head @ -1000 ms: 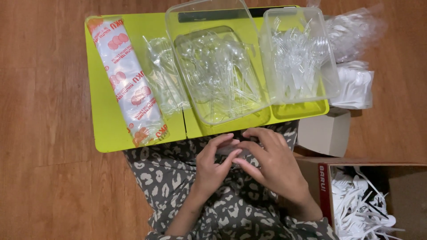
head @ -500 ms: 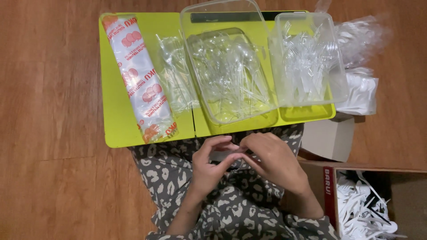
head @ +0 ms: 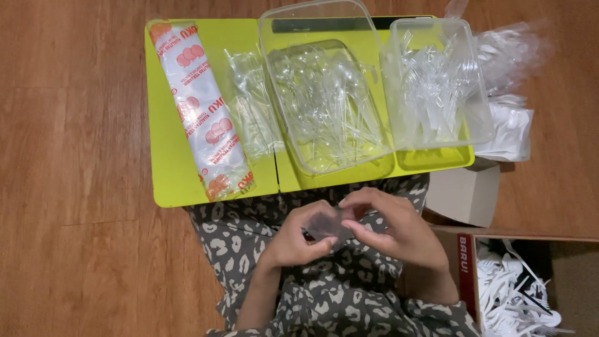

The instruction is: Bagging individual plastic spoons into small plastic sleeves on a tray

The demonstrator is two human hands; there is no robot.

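Observation:
My left hand (head: 298,236) and my right hand (head: 390,226) meet over my lap, just below the near edge of the lime-green table (head: 167,162). Both pinch a small clear plastic sleeve (head: 324,226) between fingertips. What lies inside the sleeve is hidden. On the table ahead stand a clear tub of transparent plastic cutlery (head: 324,106) and a second clear tub of plastic forks (head: 437,87).
A long printed plastic roll (head: 203,109) and a stack of clear sleeves (head: 253,103) lie on the table's left half. White packets (head: 511,128) sit at the right. A small white box (head: 465,193) and a carton of white plastic cutlery (head: 518,293) stand on the wooden floor.
The view has shifted, so the table sits further right in frame. My hands stay together over my lap, fingers working on the clear sleeve, now raised slightly.

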